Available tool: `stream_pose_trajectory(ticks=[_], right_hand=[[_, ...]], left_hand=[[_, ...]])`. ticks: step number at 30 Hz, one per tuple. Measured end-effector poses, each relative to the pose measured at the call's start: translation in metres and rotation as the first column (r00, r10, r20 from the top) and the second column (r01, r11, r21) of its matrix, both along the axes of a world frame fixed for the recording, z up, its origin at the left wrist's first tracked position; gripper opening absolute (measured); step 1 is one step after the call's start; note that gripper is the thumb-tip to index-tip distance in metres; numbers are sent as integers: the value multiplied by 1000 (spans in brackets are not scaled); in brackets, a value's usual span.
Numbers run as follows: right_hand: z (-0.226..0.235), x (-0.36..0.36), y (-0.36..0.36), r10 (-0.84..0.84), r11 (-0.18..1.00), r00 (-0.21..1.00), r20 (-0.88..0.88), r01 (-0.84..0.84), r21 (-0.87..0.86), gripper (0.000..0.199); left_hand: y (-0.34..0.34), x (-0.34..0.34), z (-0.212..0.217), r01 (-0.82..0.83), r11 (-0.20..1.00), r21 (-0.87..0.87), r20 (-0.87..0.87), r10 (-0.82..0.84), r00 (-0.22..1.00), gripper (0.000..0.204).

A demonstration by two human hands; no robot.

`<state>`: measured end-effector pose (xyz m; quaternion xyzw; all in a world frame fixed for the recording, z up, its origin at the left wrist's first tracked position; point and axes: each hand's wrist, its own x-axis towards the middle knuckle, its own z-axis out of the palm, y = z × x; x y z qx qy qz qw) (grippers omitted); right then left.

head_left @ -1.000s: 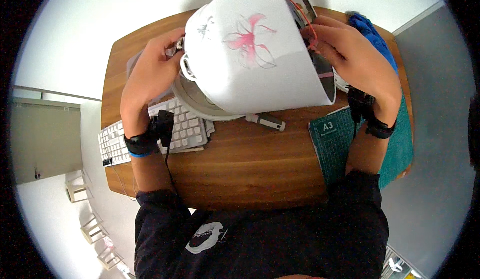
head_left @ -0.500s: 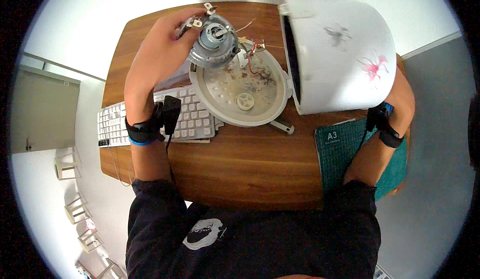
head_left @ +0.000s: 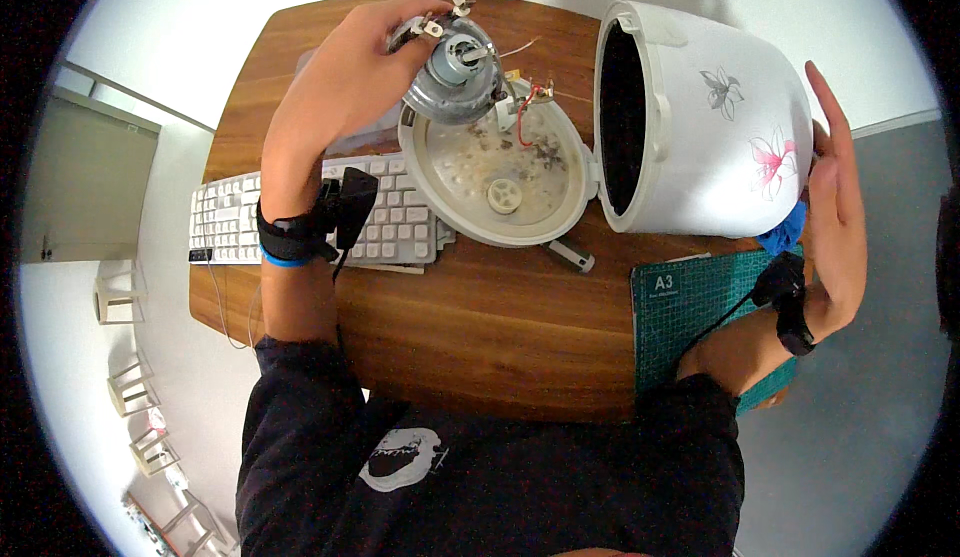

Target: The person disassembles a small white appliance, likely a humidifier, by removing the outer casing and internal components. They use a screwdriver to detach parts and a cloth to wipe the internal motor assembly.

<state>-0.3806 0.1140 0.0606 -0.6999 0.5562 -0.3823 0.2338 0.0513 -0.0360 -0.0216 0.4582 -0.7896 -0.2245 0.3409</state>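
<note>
My left hand is closed on the rim of a round metal heating plate with a centre sensor and pale terminal tabs, held up over the lid. A white rice cooker body with pink and grey flowers lies on its side at the right, its dark opening facing left. Hinged to it, the round lid lies inside-up, stained within. A small wired part with a red lead hangs near the plate. My right hand is beside the cooker's base, fingers stretched out; contact is hard to tell.
A white keyboard lies at the left, its right end close to the lid. At the right is a green cutting mat. Something blue is by the cooker's base. Several stools stand beyond the wooden table.
The cooker body has turned so its dark opening shows more. My right hand has shifted right, its fingers now stretched out past the base. My left hand still holds the heating plate, slightly higher.
</note>
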Motion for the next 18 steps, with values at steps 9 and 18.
stream_pose_trajectory(ticks=[9,18], right_hand=[[0,34,-3,91,993,957,-274,-110,-52,119],[-1,43,-11,-7,995,957,-291,-22,-98,105]], left_hand=[[-4,0,-6,34,999,-29,-40,-35,999,38],[7,-5,13,28,993,113,65,-35,997,42]])
